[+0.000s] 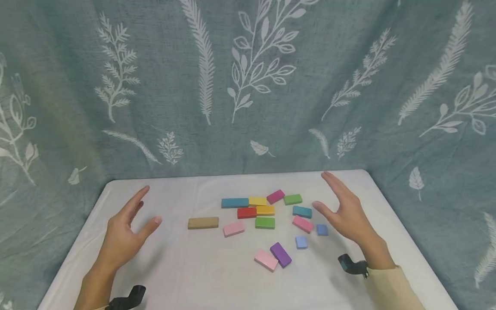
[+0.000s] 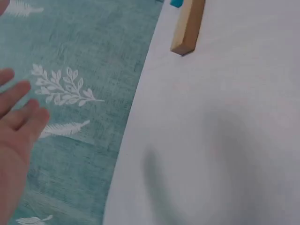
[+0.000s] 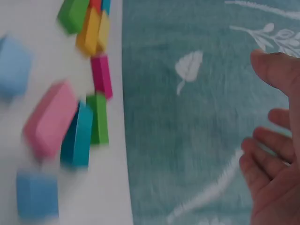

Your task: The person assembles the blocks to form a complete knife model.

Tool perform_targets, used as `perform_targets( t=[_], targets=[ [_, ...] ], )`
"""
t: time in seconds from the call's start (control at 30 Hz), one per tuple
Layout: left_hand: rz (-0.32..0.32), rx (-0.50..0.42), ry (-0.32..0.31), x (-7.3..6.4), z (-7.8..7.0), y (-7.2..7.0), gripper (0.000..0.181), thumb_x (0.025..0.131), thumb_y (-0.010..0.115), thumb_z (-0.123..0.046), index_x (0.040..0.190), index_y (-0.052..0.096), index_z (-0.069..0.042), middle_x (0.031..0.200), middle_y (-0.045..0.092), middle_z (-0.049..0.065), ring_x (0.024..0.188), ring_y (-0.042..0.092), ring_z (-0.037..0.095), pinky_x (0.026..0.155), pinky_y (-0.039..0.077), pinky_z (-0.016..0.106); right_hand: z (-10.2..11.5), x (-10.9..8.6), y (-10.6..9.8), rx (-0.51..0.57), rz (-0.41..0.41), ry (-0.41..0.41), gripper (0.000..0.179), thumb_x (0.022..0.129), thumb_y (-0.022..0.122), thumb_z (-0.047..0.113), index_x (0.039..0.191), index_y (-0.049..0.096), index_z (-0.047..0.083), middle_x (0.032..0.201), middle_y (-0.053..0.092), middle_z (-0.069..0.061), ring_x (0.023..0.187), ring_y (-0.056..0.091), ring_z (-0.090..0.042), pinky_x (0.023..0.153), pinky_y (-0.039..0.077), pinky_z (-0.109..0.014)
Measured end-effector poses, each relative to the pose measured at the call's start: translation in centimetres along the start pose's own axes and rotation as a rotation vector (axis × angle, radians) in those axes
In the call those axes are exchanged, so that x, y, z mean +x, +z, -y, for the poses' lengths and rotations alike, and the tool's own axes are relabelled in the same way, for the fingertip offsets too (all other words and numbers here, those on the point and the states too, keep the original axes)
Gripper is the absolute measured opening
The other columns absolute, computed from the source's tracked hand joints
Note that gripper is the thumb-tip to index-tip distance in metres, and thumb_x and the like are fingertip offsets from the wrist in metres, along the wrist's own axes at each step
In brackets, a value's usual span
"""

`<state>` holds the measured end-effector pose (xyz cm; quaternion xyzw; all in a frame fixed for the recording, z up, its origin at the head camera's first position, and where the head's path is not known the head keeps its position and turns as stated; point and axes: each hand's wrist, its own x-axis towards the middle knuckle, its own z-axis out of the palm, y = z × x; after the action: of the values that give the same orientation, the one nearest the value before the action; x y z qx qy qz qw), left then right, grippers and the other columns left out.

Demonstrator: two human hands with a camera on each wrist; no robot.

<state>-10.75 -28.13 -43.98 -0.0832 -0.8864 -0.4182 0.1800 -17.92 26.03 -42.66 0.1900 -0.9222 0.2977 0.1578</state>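
Both hands are held over a white table with nothing in them. My left hand, fingers extended and thumb apart, is left of a tan wooden block. On the other side my right hand is likewise spread, nearest to a small blue block and a teal block. Between the hands lie several coloured blocks, among them a red block, a long blue block, a magenta block and a bright pink block. Closer to the front, a purple block touches a pale pink block.
The white tabletop ends at the back against a teal curtain with white leaf prints, which also hangs at both sides. Each wrist wears a black camera mount, such as the right mount.
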Motion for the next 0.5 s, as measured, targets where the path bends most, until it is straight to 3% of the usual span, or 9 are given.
perform_targets(
  t=[0.07, 0.13, 0.3, 0.4, 0.5],
  targets=[
    [0.003, -0.095, 0.023, 0.5, 0.3, 0.0, 0.085, 0.094, 0.084, -0.004, 0.168, 0.045, -0.018, 0.17, 0.048, 0.015, 0.15, 0.05, -0.004, 0.117, 0.035, -0.001, 0.7, 1.2, 0.9, 0.053, -0.012, -0.028, 0.08, 0.096, 0.086, 0.023, 0.165, 0.048, 0.009, 0.167, 0.052, -0.018, 0.152, 0.052, -0.044, 0.123, 0.045, -0.07],
    [0.028, -0.202, 0.033, 1.1, 0.6, 0.1, 0.084, 0.091, 0.084, 0.004, 0.165, 0.048, -0.01, 0.169, 0.052, 0.011, 0.143, 0.048, -0.015, 0.118, 0.039, 0.003, 1.3, 2.4, 2.1, 0.111, -0.011, -0.043, 0.076, 0.095, 0.088, 0.021, 0.162, 0.053, 0.01, 0.163, 0.058, -0.016, 0.147, 0.059, -0.041, 0.122, 0.049, -0.065],
    [0.124, -0.418, 0.002, 2.2, 2.0, 1.0, 0.07, 0.092, 0.08, 0.012, 0.156, 0.052, 0.009, 0.152, 0.065, -0.014, 0.14, 0.061, -0.004, 0.113, 0.052, 0.013, 3.0, 5.3, 5.4, 0.293, 0.043, -0.023, 0.067, 0.094, 0.089, 0.023, 0.155, 0.062, 0.011, 0.151, 0.069, -0.011, 0.14, 0.067, -0.036, 0.119, 0.055, -0.06],
    [0.198, -0.46, -0.05, 2.4, 2.9, 1.8, 0.063, 0.094, 0.08, 0.007, 0.152, 0.054, 0.011, 0.142, 0.069, -0.021, 0.133, 0.066, -0.004, 0.108, 0.057, 0.016, 3.8, 6.6, 7.6, 0.395, 0.099, 0.026, 0.063, 0.095, 0.088, 0.026, 0.152, 0.065, 0.013, 0.147, 0.072, -0.008, 0.141, 0.066, -0.034, 0.118, 0.055, -0.06],
    [0.25, -0.466, -0.105, 2.3, 3.6, 2.7, 0.059, 0.096, 0.081, 0.001, 0.15, 0.057, 0.011, 0.138, 0.071, -0.02, 0.128, 0.068, -0.005, 0.105, 0.06, 0.017, 4.2, 7.5, 9.8, 0.468, 0.16, 0.079, 0.059, 0.096, 0.086, 0.027, 0.15, 0.067, 0.014, 0.145, 0.073, -0.007, 0.14, 0.066, -0.034, 0.11, 0.061, -0.06]
  ],
)
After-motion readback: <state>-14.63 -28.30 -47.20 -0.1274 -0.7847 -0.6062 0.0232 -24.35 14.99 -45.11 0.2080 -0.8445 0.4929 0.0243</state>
